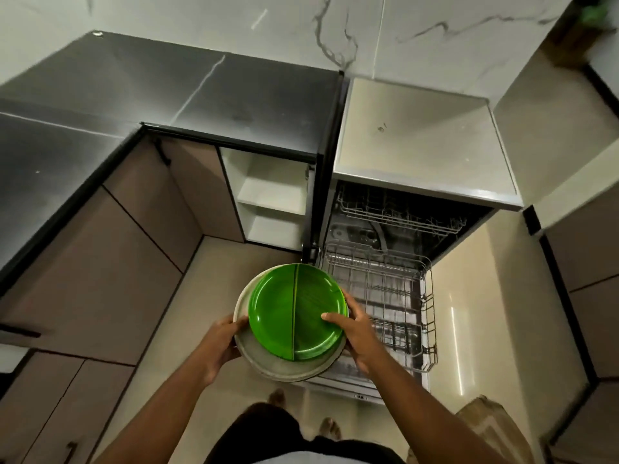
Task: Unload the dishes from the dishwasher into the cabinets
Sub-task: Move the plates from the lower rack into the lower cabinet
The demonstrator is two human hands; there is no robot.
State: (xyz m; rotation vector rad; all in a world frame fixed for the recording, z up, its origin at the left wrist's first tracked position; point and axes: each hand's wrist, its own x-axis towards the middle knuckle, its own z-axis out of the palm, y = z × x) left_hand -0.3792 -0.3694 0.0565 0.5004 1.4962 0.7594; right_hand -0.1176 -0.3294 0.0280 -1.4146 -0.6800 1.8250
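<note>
**Plates held above the open dishwasher**

Here I see both hands carrying a stack of two plates; the green plate (296,311) sits on top of a larger pale plate (284,366), slightly off toward the far right of it. My left hand (222,343) grips the pale plate's near-left rim, fingers curled under it; my right hand (355,329) clasps the right edge of the stack, thumb pressed flat on the green plate's surface. The stack hovers between the hands, just left of the dishwasher (418,182); its lower rack (402,296) is pulled out beside it; an open cabinet (271,192) with white shelves stands beyond, under the dark countertop (167,92).
</note>
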